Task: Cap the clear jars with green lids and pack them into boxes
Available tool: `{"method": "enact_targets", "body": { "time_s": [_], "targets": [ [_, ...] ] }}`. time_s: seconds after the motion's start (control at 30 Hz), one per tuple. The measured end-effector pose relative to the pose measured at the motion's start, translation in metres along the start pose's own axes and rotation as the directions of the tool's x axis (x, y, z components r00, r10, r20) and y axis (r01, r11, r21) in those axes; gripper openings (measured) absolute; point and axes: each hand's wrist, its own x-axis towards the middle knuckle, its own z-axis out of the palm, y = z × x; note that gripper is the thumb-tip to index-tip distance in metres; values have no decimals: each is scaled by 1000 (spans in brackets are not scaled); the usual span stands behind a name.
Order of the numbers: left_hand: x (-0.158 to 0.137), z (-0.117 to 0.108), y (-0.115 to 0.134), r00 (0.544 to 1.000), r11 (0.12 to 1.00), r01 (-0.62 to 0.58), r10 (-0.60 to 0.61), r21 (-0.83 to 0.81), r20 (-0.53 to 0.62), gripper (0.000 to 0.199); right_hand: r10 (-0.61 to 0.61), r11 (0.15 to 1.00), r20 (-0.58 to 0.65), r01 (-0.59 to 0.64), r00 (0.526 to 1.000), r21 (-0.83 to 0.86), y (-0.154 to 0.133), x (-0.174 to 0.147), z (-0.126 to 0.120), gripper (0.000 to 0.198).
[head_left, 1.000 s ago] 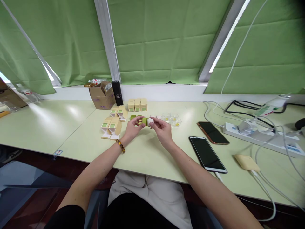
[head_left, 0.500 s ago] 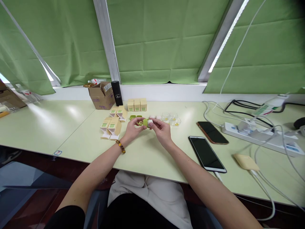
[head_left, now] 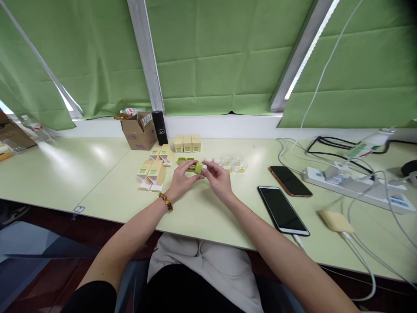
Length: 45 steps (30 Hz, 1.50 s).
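Note:
Both hands meet over the table around a small green container with a white part [head_left: 199, 168]. My left hand [head_left: 181, 179] pinches the green side between thumb and fingers. From the other side, my right hand [head_left: 219, 179] grips the white end with its thumb and fingertips. Just behind the fingers lie green pieces [head_left: 181, 160] of similar colour and small white pieces [head_left: 215, 161]. A clear plastic tray [head_left: 240, 165] with yellowish spots in its cups sits beyond my right hand. Left of my left hand stand small cream boxes [head_left: 157, 172] with green labels, their flaps open.
More cream boxes [head_left: 187, 143] stand in a row at the back, near a black cylinder [head_left: 159, 127] and a cardboard box [head_left: 138, 134]. On the right are two phones [head_left: 282, 210], a power strip [head_left: 355, 187], a cream charger [head_left: 336, 221], loose cables and a white bottle [head_left: 371, 143].
Less of the white part shows beside the green body now, and the green piece has tilted slightly. My right hand has shifted a little left; the surrounding things have not moved.

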Motion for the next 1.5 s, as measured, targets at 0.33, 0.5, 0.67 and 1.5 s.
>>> {"method": "enact_targets", "body": {
  "time_s": [0.33, 0.5, 0.67, 1.5],
  "targets": [
    [-6, 1, 1, 980, 968, -194, 185, 156, 72, 53, 95, 986, 13, -96, 995, 137, 4, 1, 4, 53],
    [-9, 1, 1, 966, 949, -240, 212, 207, 150, 63, 149, 971, 9, -148, 989, 188, 5, 1, 6, 54],
    [-9, -1, 0, 957, 951, -240, 199, 195, 210, 64, 172, 968, 4, -170, 985, 186, 5, 1, 5, 55],
    [5, 5, -3, 919, 790, 383, -271, -479, 287, 35, -552, 461, 330, 610, 766, -644, 7, -4, -14, 33]
  ]
}}
